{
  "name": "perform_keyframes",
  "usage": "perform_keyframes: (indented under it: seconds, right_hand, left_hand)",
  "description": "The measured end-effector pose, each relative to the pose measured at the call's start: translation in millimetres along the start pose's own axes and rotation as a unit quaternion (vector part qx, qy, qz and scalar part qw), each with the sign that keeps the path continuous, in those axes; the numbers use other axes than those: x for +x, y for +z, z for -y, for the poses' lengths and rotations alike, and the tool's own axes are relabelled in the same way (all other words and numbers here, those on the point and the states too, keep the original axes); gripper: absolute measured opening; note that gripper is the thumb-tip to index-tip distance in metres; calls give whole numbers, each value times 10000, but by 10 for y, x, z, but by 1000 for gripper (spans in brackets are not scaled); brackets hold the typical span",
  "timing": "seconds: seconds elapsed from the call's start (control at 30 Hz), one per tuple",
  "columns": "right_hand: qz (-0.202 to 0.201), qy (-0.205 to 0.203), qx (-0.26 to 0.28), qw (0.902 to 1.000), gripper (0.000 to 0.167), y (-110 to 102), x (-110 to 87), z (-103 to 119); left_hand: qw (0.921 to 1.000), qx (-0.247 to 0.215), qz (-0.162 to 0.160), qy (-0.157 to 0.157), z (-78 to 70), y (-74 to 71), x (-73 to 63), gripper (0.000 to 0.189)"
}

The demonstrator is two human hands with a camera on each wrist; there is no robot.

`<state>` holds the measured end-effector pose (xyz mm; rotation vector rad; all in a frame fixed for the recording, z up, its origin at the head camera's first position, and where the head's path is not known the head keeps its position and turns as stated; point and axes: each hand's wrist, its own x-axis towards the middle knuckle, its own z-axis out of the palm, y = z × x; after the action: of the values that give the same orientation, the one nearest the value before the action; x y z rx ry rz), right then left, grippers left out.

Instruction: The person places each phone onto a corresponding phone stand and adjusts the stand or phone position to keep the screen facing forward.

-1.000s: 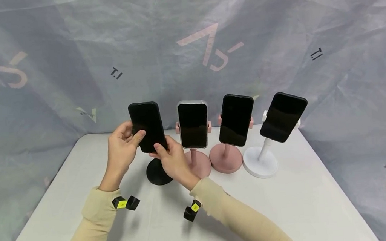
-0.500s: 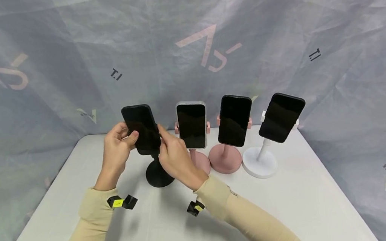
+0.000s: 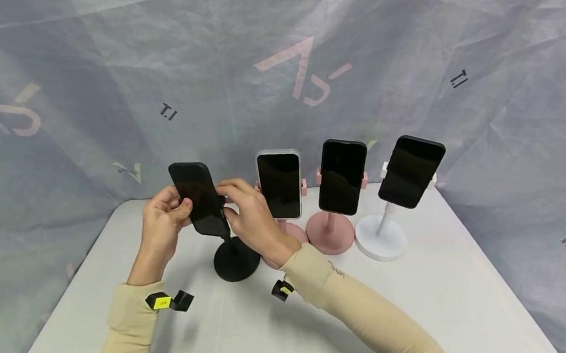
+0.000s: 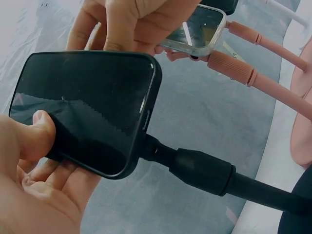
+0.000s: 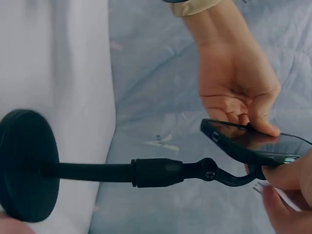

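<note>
A black phone (image 3: 198, 197) leans leftward at the head of a black phone stand (image 3: 235, 264). My left hand (image 3: 159, 225) grips the phone's left side, thumb on the screen (image 4: 83, 112) and fingers behind it. At the opposite edge, my right hand (image 3: 256, 217) pinches the stand's dark clamp with thumb and fingers. In the right wrist view the stand's curved neck (image 5: 234, 179) runs up behind the phone, close to my right fingers (image 5: 285, 178). The phone itself hides most of the clamp.
To the right, a clear-cased phone (image 3: 280, 185) and a black phone (image 3: 343, 177) stand in pink stands. Another black phone (image 3: 411, 172) sits tilted in a white stand (image 3: 381, 238). My right forearm crosses over the white table (image 3: 255, 334). A grey printed sheet (image 3: 204, 66) hangs behind.
The phone has shifted left and down and turned, with my left hand following. My right hand has moved from the phone's lower front corner to the clamp at its right edge.
</note>
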<state>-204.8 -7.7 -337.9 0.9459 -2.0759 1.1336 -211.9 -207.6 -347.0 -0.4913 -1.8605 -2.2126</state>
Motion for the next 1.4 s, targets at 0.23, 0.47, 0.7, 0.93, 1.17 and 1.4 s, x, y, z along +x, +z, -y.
perform_keyframes:
  seconds: [0.23, 0.47, 0.7, 0.93, 1.17, 1.4]
  right_hand:
    - [-479, -1263, -1286, 9824, 28, -46, -75, -94]
    - [-141, -1828, -1549, 9708, 23, -188, -110, -171]
    - [28, -1779, -1756, 9682, 23, -274, -153, -149]
    - [90, -1427, -1614, 9765, 27, -250, -190, -90]
    - [303, -718, -913, 9928, 30, -291, -146, -33]
    - [1079, 900, 445, 9891, 46, -373, -141, 87]
  left_hand:
    - [9999, -66, 151, 7, 47, 33, 24, 12]
    - [9998, 86, 142, -79, 47, 54, 34, 16]
    - [9987, 506, 54, 13, 37, 53, 27, 17]
    - [9978, 657, -91, -73, 22, 101, 24, 14]
    - [9956, 840, -374, -157, 10, 174, 3, 14]
    - [9923, 917, -830, 0, 18, 270, 1, 14]
